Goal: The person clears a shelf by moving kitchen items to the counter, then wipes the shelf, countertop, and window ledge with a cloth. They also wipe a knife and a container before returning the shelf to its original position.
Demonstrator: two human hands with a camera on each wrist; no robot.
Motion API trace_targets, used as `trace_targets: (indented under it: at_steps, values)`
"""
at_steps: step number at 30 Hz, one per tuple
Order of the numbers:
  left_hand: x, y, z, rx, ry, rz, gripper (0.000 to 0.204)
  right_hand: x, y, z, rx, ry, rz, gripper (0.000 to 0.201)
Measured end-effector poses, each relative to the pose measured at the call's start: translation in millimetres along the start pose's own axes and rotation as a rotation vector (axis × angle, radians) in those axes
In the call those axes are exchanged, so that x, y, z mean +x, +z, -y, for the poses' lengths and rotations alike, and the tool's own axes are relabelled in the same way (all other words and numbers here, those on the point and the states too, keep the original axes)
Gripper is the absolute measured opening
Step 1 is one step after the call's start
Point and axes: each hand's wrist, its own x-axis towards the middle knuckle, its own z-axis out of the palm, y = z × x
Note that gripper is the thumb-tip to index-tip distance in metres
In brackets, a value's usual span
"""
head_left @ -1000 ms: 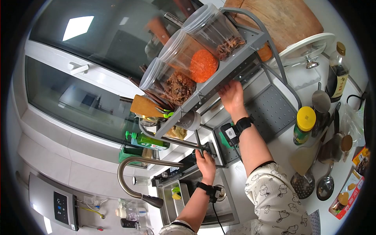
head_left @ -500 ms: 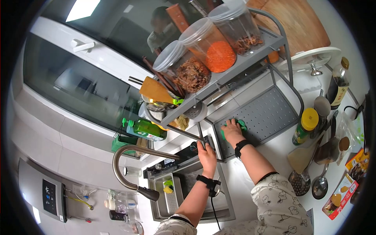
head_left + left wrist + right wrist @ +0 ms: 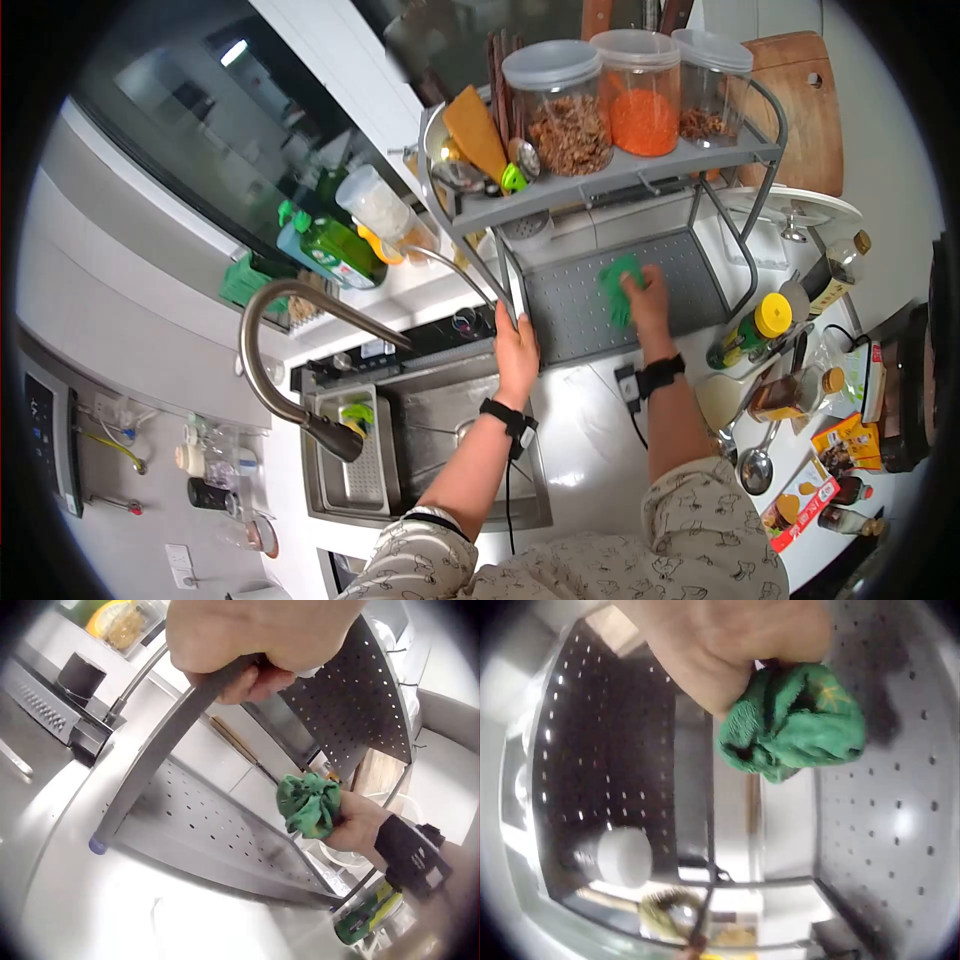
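Note:
My left hand [image 3: 516, 350] grips the grey metal side bar [image 3: 142, 761] of a two-tier rack, fingers curled round it in the left wrist view. My right hand [image 3: 648, 300] holds a bunched green cloth [image 3: 620, 287], which overlaps the perforated lower shelf [image 3: 570, 325] in the head view. Close up in the right wrist view, the cloth [image 3: 802, 724] bulges out beneath the hand, crumpled, with a small yellow mark on it. The upper shelf [image 3: 600, 180] carries jars of dried spices and orange-red powder, beside a pot of utensils.
A sink [image 3: 440, 430] with a curved faucet [image 3: 300, 300] lies to the left. A yellow-capped bottle [image 3: 752, 330], a ladle [image 3: 757, 468] and food packets [image 3: 845, 445] crowd the counter at right. Behind the rack's right end leans a wooden cutting board [image 3: 800, 110].
My right hand came from under the upper shelf down onto the green cloth, then gathered it up and moved right. My left hand stays on the bar. The head view has turned.

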Motion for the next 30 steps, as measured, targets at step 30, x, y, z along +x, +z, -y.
trace_targets:
  at_steps: [30]
  values:
    - [1.4, 4.9, 19.5, 0.132, 0.065, -0.132, 0.046, 8.4, 8.0, 9.9, -0.510, -0.412, -0.040, 0.028]
